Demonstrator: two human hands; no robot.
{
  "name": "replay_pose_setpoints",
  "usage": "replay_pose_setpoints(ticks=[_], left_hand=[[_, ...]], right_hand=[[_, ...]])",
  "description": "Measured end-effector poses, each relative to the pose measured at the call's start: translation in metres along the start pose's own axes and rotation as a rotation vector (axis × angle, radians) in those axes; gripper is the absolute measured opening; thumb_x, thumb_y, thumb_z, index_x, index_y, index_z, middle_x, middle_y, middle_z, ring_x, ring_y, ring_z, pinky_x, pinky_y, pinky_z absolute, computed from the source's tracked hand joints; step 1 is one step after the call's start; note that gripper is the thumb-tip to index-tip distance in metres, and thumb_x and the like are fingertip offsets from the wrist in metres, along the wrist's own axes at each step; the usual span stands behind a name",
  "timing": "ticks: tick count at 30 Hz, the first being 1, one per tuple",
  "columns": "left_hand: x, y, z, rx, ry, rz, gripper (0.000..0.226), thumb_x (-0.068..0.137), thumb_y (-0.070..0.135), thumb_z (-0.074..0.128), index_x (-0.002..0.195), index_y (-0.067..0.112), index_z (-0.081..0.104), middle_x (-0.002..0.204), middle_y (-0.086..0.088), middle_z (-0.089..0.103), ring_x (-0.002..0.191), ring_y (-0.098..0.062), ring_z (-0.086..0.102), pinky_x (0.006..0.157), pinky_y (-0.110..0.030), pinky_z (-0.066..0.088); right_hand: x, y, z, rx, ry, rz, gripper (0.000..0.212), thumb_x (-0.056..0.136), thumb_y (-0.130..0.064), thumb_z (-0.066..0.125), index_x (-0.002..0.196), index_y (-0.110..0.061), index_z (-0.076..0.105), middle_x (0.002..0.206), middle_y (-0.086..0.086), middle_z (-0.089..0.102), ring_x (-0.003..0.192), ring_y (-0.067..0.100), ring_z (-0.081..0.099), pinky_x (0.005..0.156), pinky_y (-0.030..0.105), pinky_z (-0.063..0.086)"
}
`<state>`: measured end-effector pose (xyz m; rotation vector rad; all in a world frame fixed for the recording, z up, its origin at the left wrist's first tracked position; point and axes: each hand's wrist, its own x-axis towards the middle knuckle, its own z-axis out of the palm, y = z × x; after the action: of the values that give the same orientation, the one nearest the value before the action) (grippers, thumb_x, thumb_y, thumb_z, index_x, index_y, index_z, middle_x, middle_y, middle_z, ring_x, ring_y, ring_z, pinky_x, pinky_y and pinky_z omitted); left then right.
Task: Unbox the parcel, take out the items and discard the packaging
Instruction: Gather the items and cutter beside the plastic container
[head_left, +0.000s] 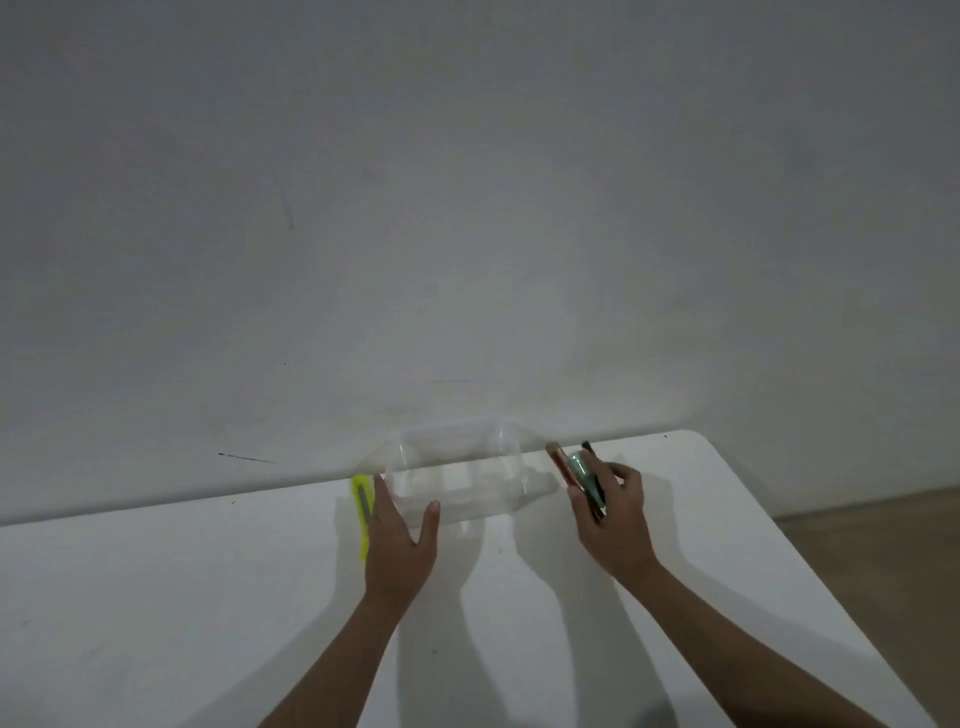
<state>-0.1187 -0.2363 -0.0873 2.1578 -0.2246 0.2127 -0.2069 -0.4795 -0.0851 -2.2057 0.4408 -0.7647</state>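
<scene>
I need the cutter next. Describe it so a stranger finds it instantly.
On the white table, look along the far edge by the wall, just left of the clear plastic container. The cutter lies beside the left hand, the only bright yellow-green thing there.

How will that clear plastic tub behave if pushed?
The clear tub looks thin-walled and empty, so probably light and easy to slide on the smooth white table. It sits by the far edge, so a push away could tip it off. Left hand touches it.
</scene>
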Motion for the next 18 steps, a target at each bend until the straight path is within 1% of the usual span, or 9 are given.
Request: replay_pose_setpoints(ticks=[2, 3, 5, 7, 9, 11, 12, 15, 18], left_hand=[[0.000, 0.002, 0.003, -0.029, 0.034, -0.008, 0.097, 0.081, 0.062, 0.046, 0.148, 0.000, 0.013, 0.156, -0.013, 0.017, 0.141, -0.008, 0.005, 0.111, -0.024, 0.015], [0.000, 0.003, 0.004, -0.044, 0.049, -0.006, 0.101, 0.079, 0.069, 0.042, 0.148, 0.000, 0.015, 0.156, -0.013, 0.018, 0.140, -0.006, 0.006, 0.111, -0.024, 0.014], [0.001, 0.004, 0.005, -0.073, 0.068, -0.011, 0.105, 0.075, 0.076, 0.036, 0.147, 0.001, 0.018, 0.155, -0.011, 0.021, 0.140, -0.006, 0.008, 0.111, -0.023, 0.014], [0.004, 0.003, 0.005, -0.079, 0.080, -0.015, 0.097, 0.078, 0.070, 0.039, 0.146, 0.004, 0.021, 0.154, -0.010, 0.025, 0.142, -0.009, 0.014, 0.112, -0.025, 0.018], [0.006, 0.002, 0.006, -0.086, 0.074, -0.013, 0.083, 0.085, 0.059, 0.048, 0.146, 0.007, 0.023, 0.152, -0.007, 0.029, 0.142, -0.016, 0.022, 0.113, -0.032, 0.025], [0.005, 0.000, 0.007, -0.094, 0.082, -0.018, 0.078, 0.087, 0.052, 0.052, 0.146, 0.011, 0.022, 0.151, 0.002, 0.027, 0.143, -0.016, 0.022, 0.112, -0.030, 0.025], [0.005, 0.000, 0.007, -0.099, 0.090, -0.019, 0.079, 0.086, 0.054, 0.052, 0.147, 0.013, 0.022, 0.150, 0.007, 0.025, 0.143, -0.014, 0.020, 0.112, -0.027, 0.023], [0.005, -0.004, 0.010, -0.106, 0.095, -0.024, 0.085, 0.081, 0.061, 0.047, 0.147, 0.014, 0.021, 0.148, 0.011, 0.023, 0.144, -0.010, 0.017, 0.112, -0.024, 0.021], [0.006, -0.002, 0.010, -0.106, 0.097, -0.036, 0.081, 0.083, 0.052, 0.051, 0.147, 0.011, 0.022, 0.147, 0.014, 0.019, 0.141, -0.004, 0.014, 0.109, -0.016, 0.018]], right_hand=[[0.012, -0.028, 0.000, 0.147, -0.019, -0.093, 0.058, 0.085, -0.042, 0.051, 0.136, -0.016, 0.047, 0.116, 0.006, 0.041, 0.106, 0.011, 0.048, 0.087, 0.011, 0.042], [0.020, -0.038, 0.003, 0.188, -0.066, -0.157, 0.056, 0.085, -0.043, 0.051, 0.136, -0.018, 0.047, 0.116, 0.004, 0.040, 0.107, 0.009, 0.048, 0.089, 0.009, 0.042], [0.040, -0.057, 0.010, 0.205, -0.247, -0.246, 0.053, 0.085, -0.042, 0.053, 0.135, -0.024, 0.047, 0.116, 0.003, 0.041, 0.108, 0.009, 0.050, 0.092, 0.014, 0.043], [0.060, -0.070, 0.024, 0.128, -0.500, -0.269, 0.052, 0.086, -0.040, 0.057, 0.136, -0.029, 0.047, 0.116, 0.003, 0.043, 0.108, 0.012, 0.050, 0.093, 0.021, 0.043], [0.078, -0.080, 0.041, -0.020, -0.720, -0.294, 0.051, 0.087, -0.037, 0.059, 0.136, -0.029, 0.047, 0.116, 0.005, 0.046, 0.109, 0.016, 0.049, 0.094, 0.023, 0.040], [0.092, -0.088, 0.058, -0.134, -0.875, -0.311, 0.048, 0.086, -0.035, 0.061, 0.133, -0.026, 0.052, 0.118, 0.007, 0.054, 0.110, 0.018, 0.051, 0.093, 0.025, 0.039], [0.097, -0.091, 0.064, -0.173, -0.929, -0.325, 0.046, 0.085, -0.033, 0.062, 0.130, -0.024, 0.056, 0.121, 0.006, 0.059, 0.112, 0.019, 0.054, 0.094, 0.027, 0.041], [0.107, -0.098, 0.073, -0.209, -1.003, -0.290, 0.041, 0.084, -0.023, 0.065, 0.125, -0.022, 0.060, 0.128, -0.002, 0.060, 0.116, 0.016, 0.055, 0.096, 0.024, 0.040], [0.112, -0.096, 0.074, -0.089, -0.966, -0.156, 0.045, 0.084, -0.015, 0.066, 0.126, -0.025, 0.059, 0.133, -0.002, 0.057, 0.121, 0.016, 0.053, 0.093, 0.020, 0.040]])
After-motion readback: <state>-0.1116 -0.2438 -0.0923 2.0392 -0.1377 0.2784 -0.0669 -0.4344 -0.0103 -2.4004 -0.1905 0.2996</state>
